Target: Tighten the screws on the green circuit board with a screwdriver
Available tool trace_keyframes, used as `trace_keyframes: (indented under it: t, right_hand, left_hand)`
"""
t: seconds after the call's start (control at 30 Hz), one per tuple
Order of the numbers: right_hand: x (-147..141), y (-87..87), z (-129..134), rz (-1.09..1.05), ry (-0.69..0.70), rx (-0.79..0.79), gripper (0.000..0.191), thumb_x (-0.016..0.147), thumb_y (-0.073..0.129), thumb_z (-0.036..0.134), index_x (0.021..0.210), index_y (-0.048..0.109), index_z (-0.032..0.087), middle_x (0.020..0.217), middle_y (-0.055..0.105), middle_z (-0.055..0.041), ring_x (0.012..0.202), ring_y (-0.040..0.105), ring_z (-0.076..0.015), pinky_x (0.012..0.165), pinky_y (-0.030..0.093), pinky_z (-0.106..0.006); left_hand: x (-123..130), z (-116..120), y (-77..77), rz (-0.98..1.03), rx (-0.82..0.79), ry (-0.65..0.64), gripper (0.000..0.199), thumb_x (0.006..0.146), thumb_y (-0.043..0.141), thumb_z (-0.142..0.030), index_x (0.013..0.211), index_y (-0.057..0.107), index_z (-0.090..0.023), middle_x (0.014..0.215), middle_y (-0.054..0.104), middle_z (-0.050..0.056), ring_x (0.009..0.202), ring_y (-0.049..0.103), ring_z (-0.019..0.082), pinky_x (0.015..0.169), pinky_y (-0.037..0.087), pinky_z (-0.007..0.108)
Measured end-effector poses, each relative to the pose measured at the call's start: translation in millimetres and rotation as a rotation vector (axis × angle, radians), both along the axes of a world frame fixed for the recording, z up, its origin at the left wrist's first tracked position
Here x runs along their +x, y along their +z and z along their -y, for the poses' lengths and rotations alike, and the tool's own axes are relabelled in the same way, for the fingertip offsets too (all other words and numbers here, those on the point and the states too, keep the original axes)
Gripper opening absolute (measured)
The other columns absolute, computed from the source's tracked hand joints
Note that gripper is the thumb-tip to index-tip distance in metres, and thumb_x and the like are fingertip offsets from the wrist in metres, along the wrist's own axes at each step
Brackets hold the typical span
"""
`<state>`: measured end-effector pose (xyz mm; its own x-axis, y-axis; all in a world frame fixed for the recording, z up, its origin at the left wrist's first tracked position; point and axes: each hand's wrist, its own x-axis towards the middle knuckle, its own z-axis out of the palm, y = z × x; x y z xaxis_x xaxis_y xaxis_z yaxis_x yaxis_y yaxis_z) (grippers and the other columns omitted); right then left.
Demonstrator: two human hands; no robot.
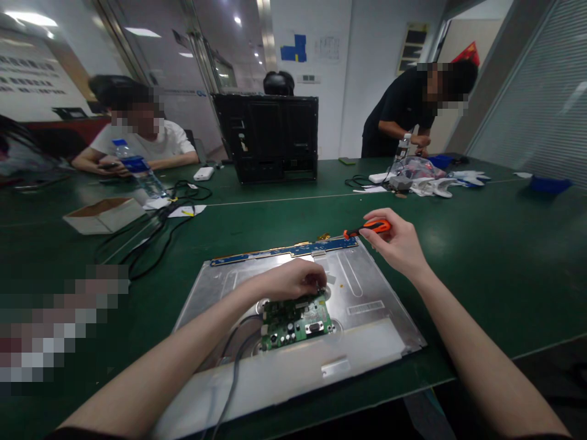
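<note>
A metal-backed display panel (pixel 293 278) lies flat on the table before me, with a green circuit board (pixel 296 318) on its middle. My left hand (pixel 300 278) is over the board's far edge, fingers curled down; whatever is between the fingertips is hidden. In my right hand (pixel 397 241) is an orange and black screwdriver (pixel 369 228), held between thumb and fingers above the panel's far right corner. A narrow blue circuit strip (pixel 298 249) runs along the panel's far edge. Dark cables (pixel 236 366) run from the board's left side toward me.
Across the green table (pixel 481 256) stands a black monitor housing (pixel 270 139). Left are an open cardboard box (pixel 104 215), a water bottle (pixel 140 171) and black cables (pixel 158 244). Gloves (pixel 433 186) and plastic bags lie far right. One person sits left; another stands bent over at right.
</note>
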<state>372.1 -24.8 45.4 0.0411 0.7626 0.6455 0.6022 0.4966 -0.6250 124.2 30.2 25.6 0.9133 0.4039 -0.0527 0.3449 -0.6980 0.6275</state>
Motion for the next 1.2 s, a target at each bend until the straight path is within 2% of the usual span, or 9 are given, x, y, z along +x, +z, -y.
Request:
trace_keyframes:
  t: [0.23, 0.37, 0.5, 0.7, 0.9, 1.03, 1.2]
  right_hand:
    - [-6.9, 0.0, 5.6, -0.003, -0.111, 0.156, 0.024, 0.083, 0.065, 0.038, 0.101, 0.058, 0.023, 0.084, 0.064, -0.0004, 0.064, 0.061, -0.0141, 0.055, 0.048, -0.026]
    - [-11.9, 0.1, 11.8, -0.050, -0.138, 0.175, 0.027, 0.086, 0.062, 0.043, 0.102, 0.052, 0.025, 0.080, 0.059, 0.0005, 0.056, 0.057, -0.0132, 0.052, 0.047, -0.027]
    - [-17.5, -1.3, 17.4, -0.133, -0.148, 0.215, 0.032, 0.087, 0.057, 0.051, 0.104, 0.046, 0.027, 0.078, 0.053, 0.0003, 0.052, 0.052, -0.0131, 0.046, 0.043, -0.028]
    - [-28.1, -2.5, 21.3, -0.048, -0.080, 0.267, 0.026, 0.089, 0.056, 0.046, 0.104, 0.047, 0.026, 0.077, 0.052, 0.0006, 0.053, 0.049, -0.0123, 0.047, 0.040, -0.026]
    - [-34.2, -1.6, 19.7, 0.044, -0.068, 0.220, 0.024, 0.090, 0.053, 0.046, 0.100, 0.049, 0.025, 0.070, 0.052, 0.0026, 0.052, 0.048, -0.0116, 0.048, 0.039, -0.025]
    - [-38.4, 7.9, 16.8, 0.141, -0.008, 0.213, 0.024, 0.091, 0.052, 0.047, 0.097, 0.048, 0.024, 0.064, 0.051, 0.0046, 0.048, 0.047, -0.0105, 0.046, 0.037, -0.023]
    - [-51.3, 23.0, 6.6, 0.280, 0.147, 0.275, 0.018, 0.092, 0.052, 0.040, 0.097, 0.047, 0.023, 0.062, 0.051, 0.0055, 0.046, 0.044, -0.0087, 0.044, 0.034, -0.021]
  left_hand:
    - [0.1, -2.8, -1.4, 0.014, -0.061, 0.013, 0.008, 0.077, 0.066, -0.009, 0.083, 0.067, -0.015, 0.079, 0.068, 0.001, 0.072, 0.062, 0.013, 0.065, 0.045, 0.022]
    - [1.1, -2.8, -3.8, 0.070, -0.066, -0.008, 0.006, 0.080, 0.067, -0.009, 0.081, 0.069, -0.015, 0.075, 0.066, 0.000, 0.068, 0.059, 0.011, 0.062, 0.043, 0.020]
    - [2.1, -4.1, -5.5, 0.091, -0.075, -0.024, 0.006, 0.082, 0.067, -0.010, 0.079, 0.071, -0.015, 0.077, 0.067, 0.001, 0.071, 0.060, 0.012, 0.066, 0.044, 0.021]
    - [1.5, -7.2, -8.1, 0.102, -0.047, -0.034, 0.008, 0.083, 0.067, -0.010, 0.082, 0.072, -0.015, 0.072, 0.065, 0.000, 0.069, 0.059, 0.013, 0.064, 0.042, 0.021]
    - [0.3, -8.1, -9.9, 0.113, -0.107, 0.002, 0.005, 0.081, 0.068, -0.013, 0.079, 0.071, -0.015, 0.072, 0.066, 0.000, 0.069, 0.060, 0.013, 0.065, 0.043, 0.021]
    - [-1.0, -7.8, -9.4, 0.112, -0.162, -0.013, 0.005, 0.081, 0.068, -0.017, 0.083, 0.071, -0.015, 0.074, 0.066, 0.001, 0.069, 0.059, 0.013, 0.064, 0.042, 0.022]
    - [-1.6, -7.4, -10.9, 0.118, -0.174, 0.011, 0.006, 0.079, 0.069, -0.021, 0.080, 0.071, -0.015, 0.070, 0.064, -0.001, 0.065, 0.056, 0.012, 0.060, 0.039, 0.020]
